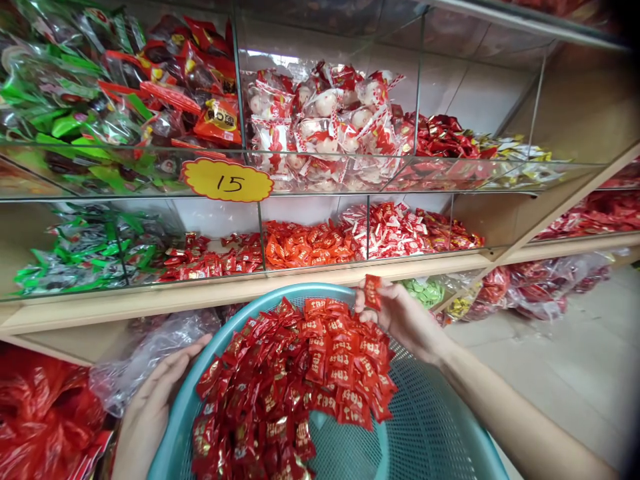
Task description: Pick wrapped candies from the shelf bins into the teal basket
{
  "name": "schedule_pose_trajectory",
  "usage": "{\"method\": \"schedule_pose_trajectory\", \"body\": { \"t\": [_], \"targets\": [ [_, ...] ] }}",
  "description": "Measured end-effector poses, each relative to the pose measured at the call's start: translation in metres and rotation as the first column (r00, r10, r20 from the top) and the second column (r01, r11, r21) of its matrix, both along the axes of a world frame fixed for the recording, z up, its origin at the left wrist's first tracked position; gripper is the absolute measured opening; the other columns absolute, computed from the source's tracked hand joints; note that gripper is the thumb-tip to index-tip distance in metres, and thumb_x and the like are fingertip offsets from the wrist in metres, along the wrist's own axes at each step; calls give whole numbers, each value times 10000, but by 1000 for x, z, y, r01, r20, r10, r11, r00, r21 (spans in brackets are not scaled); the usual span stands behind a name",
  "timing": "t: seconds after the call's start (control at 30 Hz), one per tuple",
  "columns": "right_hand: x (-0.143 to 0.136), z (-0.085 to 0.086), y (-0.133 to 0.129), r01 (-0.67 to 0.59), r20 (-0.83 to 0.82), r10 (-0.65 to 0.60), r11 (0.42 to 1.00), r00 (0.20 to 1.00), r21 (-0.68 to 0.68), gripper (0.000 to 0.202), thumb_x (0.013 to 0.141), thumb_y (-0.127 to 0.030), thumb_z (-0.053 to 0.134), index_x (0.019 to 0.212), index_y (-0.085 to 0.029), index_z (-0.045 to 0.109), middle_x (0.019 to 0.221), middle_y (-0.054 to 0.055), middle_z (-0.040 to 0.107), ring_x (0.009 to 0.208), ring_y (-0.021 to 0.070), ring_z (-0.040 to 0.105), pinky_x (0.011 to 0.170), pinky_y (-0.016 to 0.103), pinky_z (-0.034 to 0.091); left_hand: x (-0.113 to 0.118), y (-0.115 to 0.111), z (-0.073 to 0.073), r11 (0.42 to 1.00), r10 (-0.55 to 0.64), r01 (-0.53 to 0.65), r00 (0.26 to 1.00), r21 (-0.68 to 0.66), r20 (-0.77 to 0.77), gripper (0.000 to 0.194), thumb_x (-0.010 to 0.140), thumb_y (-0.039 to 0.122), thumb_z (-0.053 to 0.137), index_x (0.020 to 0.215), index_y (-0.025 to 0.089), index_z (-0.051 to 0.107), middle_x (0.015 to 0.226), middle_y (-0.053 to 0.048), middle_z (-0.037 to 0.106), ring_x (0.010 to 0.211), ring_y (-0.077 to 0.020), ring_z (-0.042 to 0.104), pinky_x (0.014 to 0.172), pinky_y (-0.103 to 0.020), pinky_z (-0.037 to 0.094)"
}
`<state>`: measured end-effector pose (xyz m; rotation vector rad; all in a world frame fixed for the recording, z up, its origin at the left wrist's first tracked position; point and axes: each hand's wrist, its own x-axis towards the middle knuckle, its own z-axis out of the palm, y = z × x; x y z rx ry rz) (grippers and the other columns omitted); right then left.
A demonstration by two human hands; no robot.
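Leftmost, a crumpled red plastic bag (pixel 45 407) sits near, beside the left hand (pixel 147 407), whose fingers lie extended along the outer left side of a teal mesh basket (pixel 430 407); whether it grips the rim I cannot tell. Inside the basket's left part are dark red packets (pixel 250 413), glossy and wrinkled, with glints of gold. Right of them, brighter red packets (pixel 340 360) overlap in loose rows, small, pillow-shaped and marked with pale gold lettering. By the far right rim, the right hand (pixel 397 313), well apart from the left, pinches a single red packet (pixel 373 292) between thumb and fingers.
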<state>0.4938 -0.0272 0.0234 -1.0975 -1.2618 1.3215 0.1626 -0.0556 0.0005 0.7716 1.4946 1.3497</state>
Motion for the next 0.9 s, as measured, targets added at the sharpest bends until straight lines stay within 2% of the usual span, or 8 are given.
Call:
{"method": "schedule_pose_trajectory", "body": {
  "t": [0.07, 0.1, 0.2, 0.33, 0.43, 0.53, 0.7, 0.9],
  "targets": [
    [2, 5, 0, -19, -170, 4, 996, 985, -85, 196, 808, -328, 389, 926, -212, 493, 733, -1, 505, 651, 143, 505, 642, 303, 442, 0, -1, 0, 1000, 1, -1, 1000, 0, -5, 282, 529, 357, 732, 764, 200, 736, 1083, -24, 726, 1165, -231, 561, 915, -243, 484],
    [2, 6, 0, -3, -146, -10, 996, 989, -87, 195, 785, -310, 410, 930, -209, 491, 698, -16, 477, 610, 132, 483, 609, 287, 431, 0, -1, 1, 1000, 1, -1, 1000, 1, -8, 267, 537, 349, 727, 761, 203, 735, 1083, -21, 726, 1167, -232, 560, 925, -253, 479],
    [2, 2, 2, -8, 274, -4, 999, 962, 45, 139, 745, -254, 492, 872, -199, 505, 648, -39, 443, 559, 112, 428, 549, 258, 383, -1, -2, 3, 1000, -17, 17, 999, -22, -41, 243, 573, 336, 709, 783, 217, 740, 1091, -8, 723, 1171, -232, 556, 960, -283, 459],
    [0, -10, 6, -392, 852, 21, 894, 523, 219, 177, 723, -134, 525, 887, -180, 572, 858, 43, 585, 801, 175, 522, 692, 302, 394, -1, -3, 4, 999, -22, 18, 995, -43, -99, 251, 592, 371, 697, 799, 237, 743, 1109, 3, 715, 1172, -238, 556, 977, -309, 446],
    [-3, -14, 11, -559, 973, -23, 815, 229, 151, 268, 721, -70, 530, 965, -164, 591, 934, 80, 614, 891, 208, 538, 706, 309, 377, -2, -4, 3, 999, -17, 14, 997, -37, -73, 227, 587, 375, 704, 774, 251, 739, 1080, 13, 727, 1153, -231, 572, 953, -298, 467],
    [-8, -14, 17, -607, 997, -60, 790, 56, 81, 225, 738, -65, 546, 938, -152, 599, 905, 83, 630, 858, 206, 556, 664, 301, 358, -3, -4, 1, 999, -18, 15, 997, -36, -78, 217, 589, 374, 706, 767, 253, 737, 1093, 19, 722, 1145, -225, 578, 949, -281, 465],
    [-16, -11, 18, -653, 990, -121, 756, -77, 41, 145, 776, -84, 542, 889, -156, 599, 890, 73, 646, 853, 203, 559, 669, 311, 347, -5, -2, -4, 999, -36, 35, 998, -22, -58, 261, 616, 375, 709, 822, 218, 735, 1136, -8, 705, 1198, -218, 533, 987, -254, 422],
    [-25, -11, 22, -690, 971, -204, 721, -124, 63, 111, 786, -88, 553, 847, -155, 617, 846, 78, 654, 790, 213, 563, 628, 331, 346, -5, -2, -8, 1000, -16, 16, 1000, -1, 4, 236, 624, 364, 721, 818, 230, 736, 1120, -8, 712, 1198, -229, 533, 953, -235, 454]
  ]
}}
